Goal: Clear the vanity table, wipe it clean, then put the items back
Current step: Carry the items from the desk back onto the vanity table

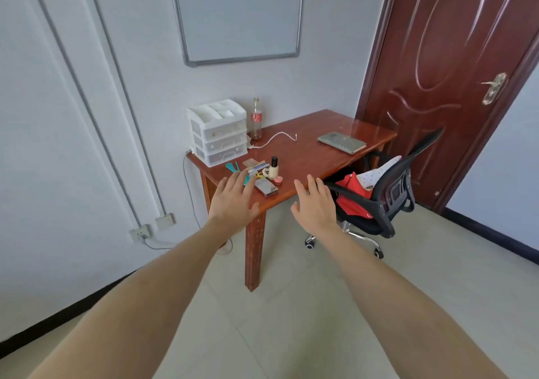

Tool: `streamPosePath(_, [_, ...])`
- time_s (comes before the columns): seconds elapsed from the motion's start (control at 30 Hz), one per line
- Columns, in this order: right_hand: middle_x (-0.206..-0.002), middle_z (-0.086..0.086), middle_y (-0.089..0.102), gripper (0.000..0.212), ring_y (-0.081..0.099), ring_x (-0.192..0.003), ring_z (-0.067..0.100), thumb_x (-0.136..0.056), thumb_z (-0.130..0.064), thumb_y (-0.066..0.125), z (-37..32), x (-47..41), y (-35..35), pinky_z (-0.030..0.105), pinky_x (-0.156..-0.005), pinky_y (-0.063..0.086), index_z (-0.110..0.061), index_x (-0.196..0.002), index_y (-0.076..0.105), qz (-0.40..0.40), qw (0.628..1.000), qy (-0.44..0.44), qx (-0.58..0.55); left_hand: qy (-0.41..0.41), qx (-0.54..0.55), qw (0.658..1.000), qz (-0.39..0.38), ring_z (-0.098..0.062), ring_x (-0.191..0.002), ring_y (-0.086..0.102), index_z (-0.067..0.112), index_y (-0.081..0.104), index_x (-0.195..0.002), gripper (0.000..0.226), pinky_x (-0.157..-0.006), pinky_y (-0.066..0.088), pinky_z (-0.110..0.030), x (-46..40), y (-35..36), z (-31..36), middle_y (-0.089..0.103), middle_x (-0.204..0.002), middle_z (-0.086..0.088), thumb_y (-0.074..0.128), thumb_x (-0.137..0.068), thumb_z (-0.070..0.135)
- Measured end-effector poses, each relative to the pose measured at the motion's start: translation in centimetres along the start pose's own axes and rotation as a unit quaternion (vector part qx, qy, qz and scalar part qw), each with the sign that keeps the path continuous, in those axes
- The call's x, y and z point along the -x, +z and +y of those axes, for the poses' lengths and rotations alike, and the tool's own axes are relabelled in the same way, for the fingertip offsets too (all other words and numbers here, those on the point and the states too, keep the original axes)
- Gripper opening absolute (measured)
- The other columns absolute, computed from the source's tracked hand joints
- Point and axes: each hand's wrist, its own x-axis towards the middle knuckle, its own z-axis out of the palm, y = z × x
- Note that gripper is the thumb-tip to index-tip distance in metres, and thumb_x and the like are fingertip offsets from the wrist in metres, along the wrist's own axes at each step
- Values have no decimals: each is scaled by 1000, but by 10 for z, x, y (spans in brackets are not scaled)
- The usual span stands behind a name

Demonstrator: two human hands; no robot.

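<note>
Table [309, 157] sits mid-frame, reddish wood, long axis running from the lower left corner up toward the right, where the far end nears the dark red door [443, 66]. Left end pressed against the white wall, just under the whiteboard [239, 14] at top centre.

Left hand [233, 201] out in front, palm down, fingers spread wide and straight, gripping nothing. Fingertips overlapping the clutter at the near left corner of the tabletop; contact or hover, cannot tell. Right hand [316, 203] level with it further right, also flat and splayed, empty, fingertips at the table's front edge.

Clutter near that corner: cream bottle [273, 168] with a black cap, standing upright. Small pink pot [278, 179] just beside it. Flat dark case [266, 187] lying slanted at the front edge. Teal tools [232, 167] pointing up-left.

Back left of the tabletop: white organizer [219, 132] with 3 clear drawers, square against the wall. Cola bottle [256, 119] upright just to its right, nearly empty. White cable [274, 139] curling out across the wood toward centre. Grey notebook [341, 142] lying flat toward the right end, closed, angled with the table.

Black office chair [390, 195] at right, tucked partly under, red cloth [354, 196] heaped on the seat.
</note>
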Motion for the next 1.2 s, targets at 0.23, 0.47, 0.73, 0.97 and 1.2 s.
streamPosePath(0.23, [-147, 18, 31, 55, 25, -135, 36, -92, -28, 46, -2, -99, 84, 45, -110, 21, -15, -142, 31, -49, 999, -22, -1, 5, -6, 998, -60, -24, -143, 10, 19, 15, -147, 62, -117, 11, -42, -91, 81, -27, 15, -156, -5, 35, -95, 46])
streamPosePath(0.47, [-150, 17, 26, 55, 20, -138, 34, -93, -31, 48, -6, -212, 163, 43, -111, 19, -14, -142, 31, -102, 992, -55, -48, -17, 21, 996, -91, -23, -142, 14, 20, 17, -147, 60, -115, 12, -40, -186, 160, -54, 19, -155, -4, 38, -94, 41])
streamPosePath(0.73, [-148, 12, 30, 53, 25, -135, 33, -93, -37, 47, -15, -271, 242, 39, -108, 31, -21, -140, 30, -190, 978, -64, -52, -31, 49, 980, -189, -25, -141, 16, 20, 22, -145, 53, -116, 18, -41, -234, 245, -90, 21, -154, -3, 39, -95, 32])
streamPosePath(0.97, [-149, 13, 25, 60, 28, -132, 29, -90, -39, 44, -20, -286, 292, 38, -105, 30, -20, -143, 24, -251, 967, 22, -42, 42, 73, 968, -236, -26, -141, 17, 19, 24, -145, 57, -114, 17, -38, -291, 303, -138, 20, -155, -4, 46, -93, 17])
streamPosePath(1.2, [-140, 5, 33, 76, 29, -127, 24, -76, -38, 55, -34, -302, 306, 35, -102, 33, -22, -143, 24, -252, 954, 143, -81, 162, 55, 948, -269, -24, -143, 10, 16, 19, -147, 61, -117, 15, -39, -346, 350, -176, 16, -156, -4, 47, -93, 11])
